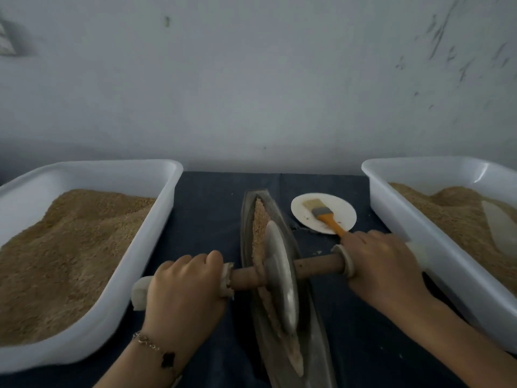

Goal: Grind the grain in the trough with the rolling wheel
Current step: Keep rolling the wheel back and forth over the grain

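Gripping the axle (319,265) on both sides, the person's got the left hand (186,284) wrapped around the near-left end and the right hand (384,264) curled around the other end, fingers closed tight on the white-padded grips. Between them the wheel (281,275) stands on edge in the trough (313,331), a long boat-shaped metal thing running away from the camera on a dark cloth (207,208). Grain (258,219) lies along the trough's groove, ahead of and behind the wheel. Just right of the trough's far end there's a plate (347,219) with a brush (321,212) on it. Two white tubs of grain flank everything, left tub (156,197) and right tub (391,200).
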